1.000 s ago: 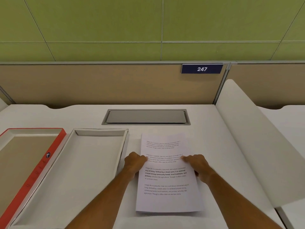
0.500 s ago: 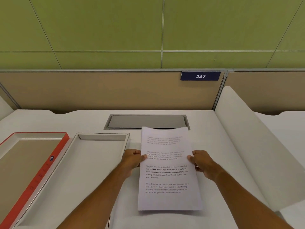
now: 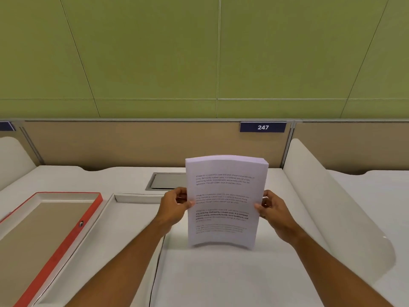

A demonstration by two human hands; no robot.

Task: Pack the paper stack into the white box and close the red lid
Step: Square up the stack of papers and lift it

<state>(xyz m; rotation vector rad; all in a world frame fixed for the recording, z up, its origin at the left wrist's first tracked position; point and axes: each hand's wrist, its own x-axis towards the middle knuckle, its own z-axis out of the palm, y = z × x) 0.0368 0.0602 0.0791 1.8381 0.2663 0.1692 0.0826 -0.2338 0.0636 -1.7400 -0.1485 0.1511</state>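
A: Where is the paper stack (image 3: 223,202) sitting?

B: It is standing nearly upright above the desk (image 3: 221,280), bowing slightly. A second ago it was lying flat there.

A: Hands?

B: The left hand (image 3: 174,207) and right hand (image 3: 273,209) are each clamping one long edge, thumbs in front.

A: Meaning?

B: Pickup is done; transfer is pending. The white box (image 3: 135,197) is lying open just to the left, and the red lid (image 3: 66,242) is resting inside-up beyond it.
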